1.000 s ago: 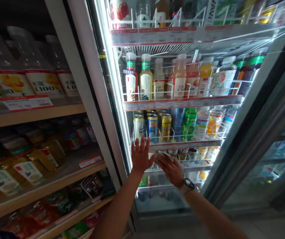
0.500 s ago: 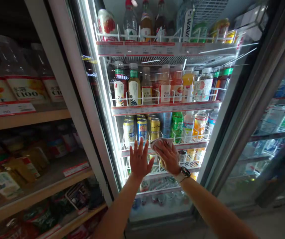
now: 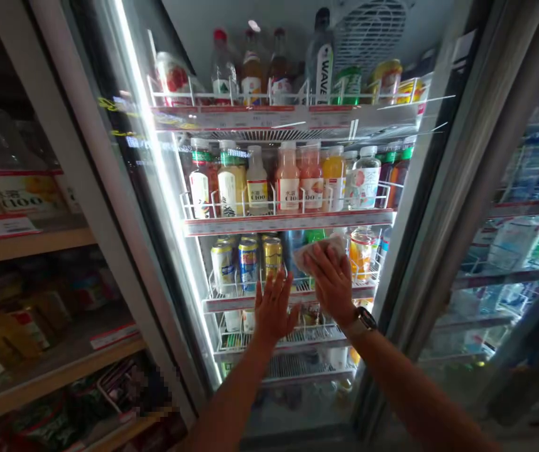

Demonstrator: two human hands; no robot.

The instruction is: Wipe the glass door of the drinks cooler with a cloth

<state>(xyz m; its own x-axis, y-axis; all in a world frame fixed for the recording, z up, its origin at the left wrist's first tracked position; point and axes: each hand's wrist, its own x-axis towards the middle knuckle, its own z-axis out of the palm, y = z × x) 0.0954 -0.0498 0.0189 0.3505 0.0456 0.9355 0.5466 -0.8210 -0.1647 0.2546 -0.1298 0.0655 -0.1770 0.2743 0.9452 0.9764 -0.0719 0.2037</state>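
Note:
My left hand point(image 3: 275, 307) lies flat, fingers spread, against the glass door point(image 3: 269, 188) of a lit drinks fridge, in front of the can shelf. My right hand point(image 3: 332, 281), with a watch on its wrist, presses a pale cloth point(image 3: 319, 250) against the same glass, a little higher and to the right. Behind the glass stand cans point(image 3: 247, 262) in wire racks and a row of bottles point(image 3: 288, 179) on the shelf above.
Wooden shelves point(image 3: 29, 242) with bottled goods and price tags run along the left. The fridge's grey door frame point(image 3: 458, 207) rises at the right, with a second glass-fronted cooler point(image 3: 528, 251) beyond it. More bottles point(image 3: 279, 69) fill the top rack.
My right hand has slid the cloth up and to the right across the glass. My left hand stays flat on the door. The view has tilted upward.

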